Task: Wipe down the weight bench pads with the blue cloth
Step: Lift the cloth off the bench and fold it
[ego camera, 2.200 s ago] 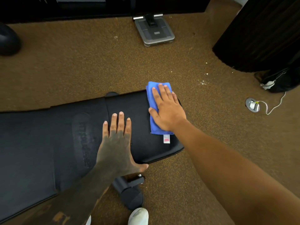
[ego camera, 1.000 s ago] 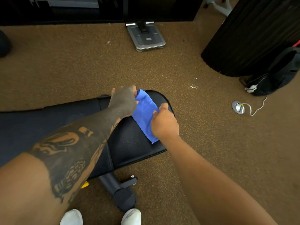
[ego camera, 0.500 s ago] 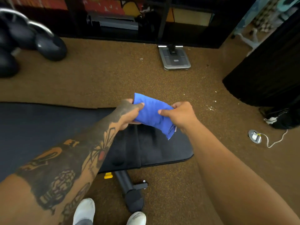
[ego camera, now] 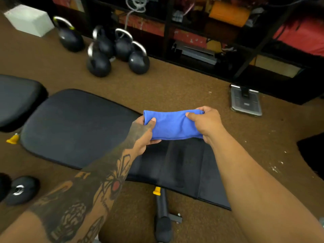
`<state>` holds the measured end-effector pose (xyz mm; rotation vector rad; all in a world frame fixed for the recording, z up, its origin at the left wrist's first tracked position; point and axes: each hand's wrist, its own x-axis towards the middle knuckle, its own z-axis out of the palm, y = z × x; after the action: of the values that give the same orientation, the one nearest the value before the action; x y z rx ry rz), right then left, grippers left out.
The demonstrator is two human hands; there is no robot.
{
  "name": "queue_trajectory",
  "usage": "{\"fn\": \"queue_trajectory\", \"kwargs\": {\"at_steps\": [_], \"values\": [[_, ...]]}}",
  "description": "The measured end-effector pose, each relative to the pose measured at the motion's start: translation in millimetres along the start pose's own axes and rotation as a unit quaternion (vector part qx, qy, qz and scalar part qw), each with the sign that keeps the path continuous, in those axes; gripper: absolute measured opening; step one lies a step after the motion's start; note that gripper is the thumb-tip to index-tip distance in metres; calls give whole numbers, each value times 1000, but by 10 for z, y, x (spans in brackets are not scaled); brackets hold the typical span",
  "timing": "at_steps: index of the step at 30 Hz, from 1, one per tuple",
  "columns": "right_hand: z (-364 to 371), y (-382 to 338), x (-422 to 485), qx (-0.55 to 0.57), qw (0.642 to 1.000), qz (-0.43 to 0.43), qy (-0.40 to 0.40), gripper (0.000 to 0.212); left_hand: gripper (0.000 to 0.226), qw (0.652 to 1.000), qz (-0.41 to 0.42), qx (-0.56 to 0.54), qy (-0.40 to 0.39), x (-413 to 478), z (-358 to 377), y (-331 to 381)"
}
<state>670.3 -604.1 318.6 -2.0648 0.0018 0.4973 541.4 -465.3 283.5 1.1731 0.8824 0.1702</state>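
Observation:
The folded blue cloth (ego camera: 172, 125) is held up in the air between both hands, above the black weight bench. My left hand (ego camera: 144, 133) pinches its left end and my right hand (ego camera: 206, 122) grips its right end. Below them lies the long back pad (ego camera: 73, 127) of the bench, and the shorter seat pad (ego camera: 184, 165) is right under the cloth. A further black pad (ego camera: 17, 99) shows at the far left. The cloth touches no pad.
Several black kettlebells (ego camera: 115, 53) stand on the brown carpet beyond the bench. A grey scale (ego camera: 246, 102) lies at the right by a dark shelf unit (ego camera: 210, 32). The bench's foot bar (ego camera: 163, 216) and a dumbbell (ego camera: 21, 190) are near me.
The cloth was pressed on the seat pad under my right hand; both hands then lifted it off and now hold it stretched in the air. The view has tilted up and left.

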Motion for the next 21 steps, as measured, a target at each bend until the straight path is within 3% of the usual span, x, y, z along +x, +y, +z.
{"fn": "queue_trajectory", "kwargs": {"at_steps": [7, 21], "values": [[1020, -499, -139, -71, 991, -108, -17, 16, 22, 995, 20, -44, 91, -31, -870, 204], [3062, -1320, -875, -182, 952, -224, -104, 22, 37, 959, 26, -75, 273, 45, -2867, 241]]}}
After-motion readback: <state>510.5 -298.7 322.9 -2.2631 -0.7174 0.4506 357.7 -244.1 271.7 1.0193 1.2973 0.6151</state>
